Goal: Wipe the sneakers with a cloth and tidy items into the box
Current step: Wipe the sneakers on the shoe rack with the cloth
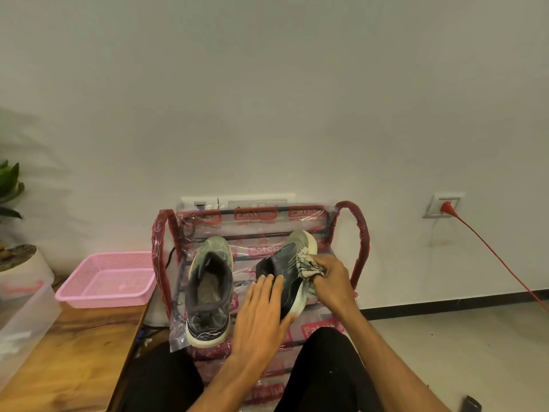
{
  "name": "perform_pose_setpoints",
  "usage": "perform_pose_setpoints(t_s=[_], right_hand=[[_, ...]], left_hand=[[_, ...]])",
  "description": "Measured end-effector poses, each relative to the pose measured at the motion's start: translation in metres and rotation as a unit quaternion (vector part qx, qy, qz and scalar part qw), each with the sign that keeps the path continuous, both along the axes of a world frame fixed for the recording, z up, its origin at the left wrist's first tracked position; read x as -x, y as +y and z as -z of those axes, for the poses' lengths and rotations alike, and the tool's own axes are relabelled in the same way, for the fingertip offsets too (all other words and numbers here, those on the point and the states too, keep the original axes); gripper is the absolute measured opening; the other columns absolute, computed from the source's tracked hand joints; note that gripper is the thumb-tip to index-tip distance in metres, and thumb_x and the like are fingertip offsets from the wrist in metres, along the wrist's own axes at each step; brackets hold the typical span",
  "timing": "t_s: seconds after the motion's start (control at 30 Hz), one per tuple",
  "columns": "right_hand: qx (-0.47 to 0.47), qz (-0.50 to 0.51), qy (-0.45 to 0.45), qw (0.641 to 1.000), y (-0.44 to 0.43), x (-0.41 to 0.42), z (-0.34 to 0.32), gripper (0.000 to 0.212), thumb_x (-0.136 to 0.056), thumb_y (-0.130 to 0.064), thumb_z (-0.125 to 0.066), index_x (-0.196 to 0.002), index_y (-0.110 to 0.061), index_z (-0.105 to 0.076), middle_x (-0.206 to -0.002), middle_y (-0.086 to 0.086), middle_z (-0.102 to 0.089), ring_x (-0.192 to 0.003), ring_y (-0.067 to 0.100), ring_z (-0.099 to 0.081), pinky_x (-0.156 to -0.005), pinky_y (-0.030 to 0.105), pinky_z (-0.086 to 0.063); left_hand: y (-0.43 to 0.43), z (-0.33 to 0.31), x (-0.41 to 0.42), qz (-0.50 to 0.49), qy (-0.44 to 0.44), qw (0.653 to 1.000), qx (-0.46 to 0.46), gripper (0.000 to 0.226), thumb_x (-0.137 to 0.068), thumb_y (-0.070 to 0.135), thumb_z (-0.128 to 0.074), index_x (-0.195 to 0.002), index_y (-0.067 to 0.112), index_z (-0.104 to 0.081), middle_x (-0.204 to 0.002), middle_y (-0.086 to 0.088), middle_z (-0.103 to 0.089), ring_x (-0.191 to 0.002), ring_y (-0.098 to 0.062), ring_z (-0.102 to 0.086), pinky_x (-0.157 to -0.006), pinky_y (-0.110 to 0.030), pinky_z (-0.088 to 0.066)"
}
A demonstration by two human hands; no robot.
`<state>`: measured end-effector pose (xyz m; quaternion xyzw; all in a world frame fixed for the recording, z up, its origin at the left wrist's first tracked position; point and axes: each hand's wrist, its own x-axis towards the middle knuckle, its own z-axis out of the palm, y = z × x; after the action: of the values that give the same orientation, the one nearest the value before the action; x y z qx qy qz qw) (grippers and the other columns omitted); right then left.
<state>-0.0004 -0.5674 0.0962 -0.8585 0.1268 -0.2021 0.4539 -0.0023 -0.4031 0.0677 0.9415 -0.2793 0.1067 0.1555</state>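
Two grey-green sneakers with pale soles lie on a plastic-wrapped rack (359, 233) in front of me. The left sneaker (209, 289) sits untouched, opening upward. The right sneaker (286, 263) is tipped on its side. My left hand (261, 310) rests flat on its heel part with straight fingers, holding it down. My right hand (329, 281) grips a crumpled light cloth (309, 264) and presses it against the sneaker's side near the sole.
A pink mesh basket (107, 301) stands on a wooden table (74, 352) at the left, beside a clear plastic box (23, 319). A potted plant (12, 203) is at the far left. A red cable (499, 260) runs from a wall socket on the right. My knees are below the rack.
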Motion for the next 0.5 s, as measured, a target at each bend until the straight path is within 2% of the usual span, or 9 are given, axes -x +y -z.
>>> perform_pose_setpoints(t_s=[0.07, 0.13, 0.2, 0.23, 0.3, 0.37, 0.4, 0.43, 0.5], right_hand=[[0.06, -0.011, 0.003, 0.998, 0.01, 0.005, -0.002, 0.047, -0.081, 0.01, -0.057, -0.117, -0.017, -0.071, -0.113, 0.0, -0.068, -0.104, 0.012, -0.059, -0.089, 0.02, -0.044], [0.125, -0.02, 0.007, 0.992, 0.021, 0.012, -0.001, 0.05, -0.08, 0.011, -0.058, -0.121, -0.016, -0.069, -0.118, -0.001, -0.068, -0.107, 0.011, -0.059, -0.091, 0.017, -0.043], [0.186, -0.042, 0.001, 0.982, 0.029, 0.021, 0.005, 0.046, -0.081, 0.007, -0.062, -0.12, -0.015, -0.068, -0.119, -0.001, -0.068, -0.109, 0.014, -0.06, -0.094, 0.023, -0.046], [0.218, -0.06, -0.008, 0.974, 0.033, 0.026, 0.008, 0.044, -0.08, 0.006, -0.063, -0.118, -0.015, -0.069, -0.119, -0.001, -0.068, -0.111, 0.015, -0.06, -0.095, 0.026, -0.048], [0.282, -0.093, -0.028, 0.954, 0.036, 0.031, 0.017, 0.047, -0.073, 0.01, -0.066, -0.113, -0.014, -0.071, -0.116, -0.001, -0.069, -0.109, 0.016, -0.062, -0.091, 0.031, -0.054], [0.331, -0.11, -0.045, 0.936, 0.034, 0.032, 0.022, 0.054, -0.061, 0.013, -0.075, -0.109, -0.013, -0.073, -0.11, 0.0, -0.071, -0.103, 0.018, -0.066, -0.083, 0.034, -0.059], [0.352, -0.111, -0.043, 0.928, 0.033, 0.03, 0.023, 0.059, -0.056, 0.01, -0.081, -0.109, -0.013, -0.073, -0.11, 0.001, -0.071, -0.102, 0.018, -0.067, -0.084, 0.033, -0.059], [0.378, -0.108, -0.03, 0.919, 0.032, 0.027, 0.023, 0.065, -0.051, 0.004, -0.087, -0.112, -0.014, -0.072, -0.112, 0.001, -0.071, -0.104, 0.019, -0.068, -0.089, 0.032, -0.056], [0.418, -0.109, 0.019, 0.901, 0.031, 0.02, 0.02, 0.077, -0.051, -0.008, -0.093, -0.123, -0.015, -0.066, -0.124, 0.003, -0.067, -0.116, 0.021, -0.063, -0.103, 0.028, -0.039]], left_hand=[[0.003, 0.004, 0.0, 0.015, -0.009, 1.0, 0.011, 0.068, -0.097, 0.056, -0.038, -0.15, 0.018, -0.019, -0.159, -0.002, -0.017, -0.148, -0.015, -0.008, -0.118, -0.027, 0.002], [0.004, 0.007, 0.0, 0.02, -0.005, 0.998, 0.06, 0.059, -0.094, 0.059, -0.041, -0.138, 0.021, -0.033, -0.152, 0.002, -0.029, -0.144, -0.012, -0.02, -0.119, -0.027, -0.015], [0.004, 0.009, -0.003, 0.02, 0.013, 0.992, 0.122, 0.051, -0.09, 0.059, -0.05, -0.125, 0.023, -0.04, -0.135, 0.008, -0.043, -0.13, -0.01, -0.038, -0.104, -0.022, -0.034], [0.004, 0.01, -0.004, 0.014, 0.022, 0.99, 0.142, 0.047, -0.087, 0.054, -0.057, -0.119, 0.024, -0.041, -0.124, 0.01, -0.046, -0.12, -0.009, -0.043, -0.093, -0.019, -0.039], [0.003, 0.012, -0.007, -0.003, 0.04, 0.986, 0.161, 0.043, -0.081, 0.047, -0.067, -0.107, 0.026, -0.041, -0.107, 0.012, -0.048, -0.105, -0.008, -0.046, -0.078, -0.018, -0.038], [0.004, 0.013, -0.009, -0.017, 0.061, 0.983, 0.174, 0.043, -0.076, 0.048, -0.071, -0.095, 0.028, -0.038, -0.094, 0.012, -0.046, -0.092, -0.008, -0.043, -0.069, -0.019, -0.034], [0.003, 0.012, -0.009, -0.023, 0.07, 0.981, 0.179, 0.044, -0.076, 0.048, -0.072, -0.09, 0.029, -0.035, -0.089, 0.012, -0.043, -0.087, -0.008, -0.041, -0.066, -0.02, -0.031], [0.002, 0.011, -0.008, -0.027, 0.076, 0.98, 0.18, 0.046, -0.076, 0.047, -0.072, -0.087, 0.029, -0.031, -0.086, 0.013, -0.04, -0.084, -0.008, -0.038, -0.064, -0.021, -0.027], [0.0, 0.01, -0.007, -0.031, 0.074, 0.982, 0.171, 0.048, -0.076, 0.046, -0.073, -0.084, 0.029, -0.028, -0.084, 0.013, -0.037, -0.082, -0.008, -0.034, -0.064, -0.021, -0.024]])
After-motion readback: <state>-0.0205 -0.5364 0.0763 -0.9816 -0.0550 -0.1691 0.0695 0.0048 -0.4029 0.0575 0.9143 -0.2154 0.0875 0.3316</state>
